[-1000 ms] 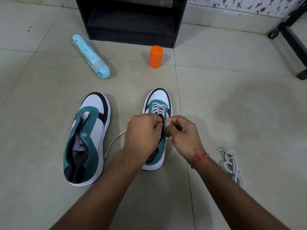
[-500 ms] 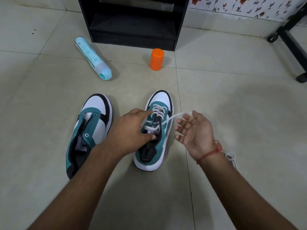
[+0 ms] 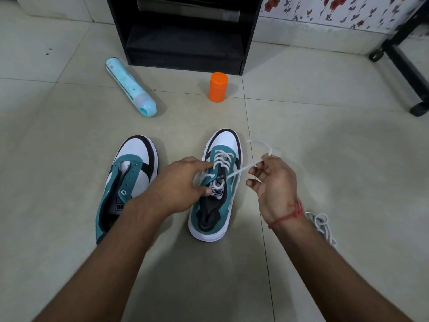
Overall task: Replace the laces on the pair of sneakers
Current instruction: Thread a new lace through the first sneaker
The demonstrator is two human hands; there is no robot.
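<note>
Two teal, white and black sneakers stand on the tiled floor. The right sneaker (image 3: 222, 145) carries a white lace (image 3: 220, 159) crossed through its front eyelets. My left hand (image 3: 178, 184) grips that sneaker's left eyelet flap and tongue, with the lace's left end by its fingers. My right hand (image 3: 274, 182) pinches the lace's right end, which runs taut from an eyelet up to the fingers and curls beyond them. The left sneaker (image 3: 130, 173) has bare eyelets and no lace. A loose white lace (image 3: 322, 224) lies bunched on the floor behind my right wrist.
An orange cylindrical container (image 3: 217, 87) stands beyond the sneakers. A light blue bottle (image 3: 130, 87) lies on its side to its left. A black cabinet (image 3: 183, 31) stands at the back, and a black wheeled frame (image 3: 404, 63) at the far right.
My hands were together over the right sneaker; my right hand has since pulled the lace end out to the right and closed its fingers on it. My left hand stays on the sneaker.
</note>
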